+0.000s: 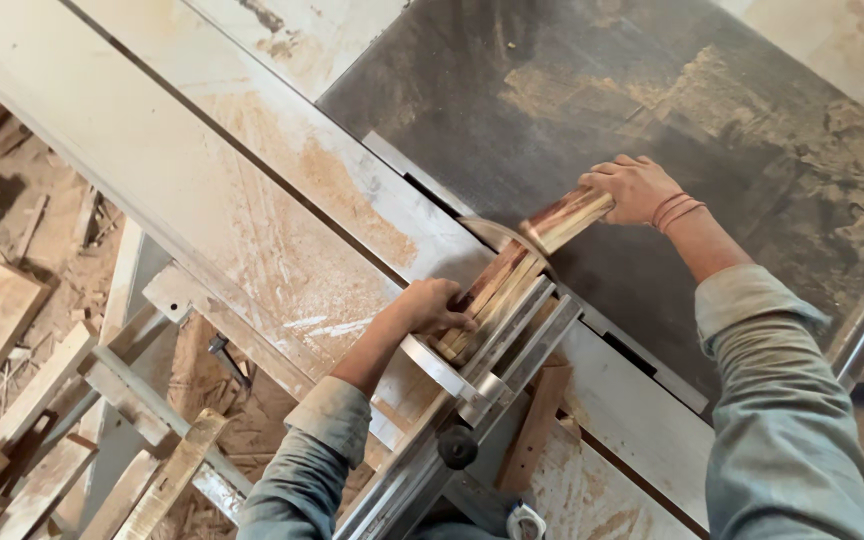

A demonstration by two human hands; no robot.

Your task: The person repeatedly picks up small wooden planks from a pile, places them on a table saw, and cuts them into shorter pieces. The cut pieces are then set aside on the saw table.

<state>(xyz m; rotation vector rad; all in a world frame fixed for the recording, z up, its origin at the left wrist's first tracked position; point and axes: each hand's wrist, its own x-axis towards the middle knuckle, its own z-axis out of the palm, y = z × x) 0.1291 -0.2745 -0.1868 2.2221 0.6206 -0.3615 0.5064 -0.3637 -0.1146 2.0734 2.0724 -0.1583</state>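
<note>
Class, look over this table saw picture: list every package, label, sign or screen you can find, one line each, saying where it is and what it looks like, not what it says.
None: no package, label, sign or screen shows anywhere on the saw table, the wood strips or beside the hands.

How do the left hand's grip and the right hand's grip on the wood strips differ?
The left hand presses down on the bundle of wood strips beside the metal fence, fingers curled over the top. The right hand holds the far end of the wood on the dark saw table, past the blade. The right wrist carries red bands; the left is bare. Both sleeves are grey-green.
</note>
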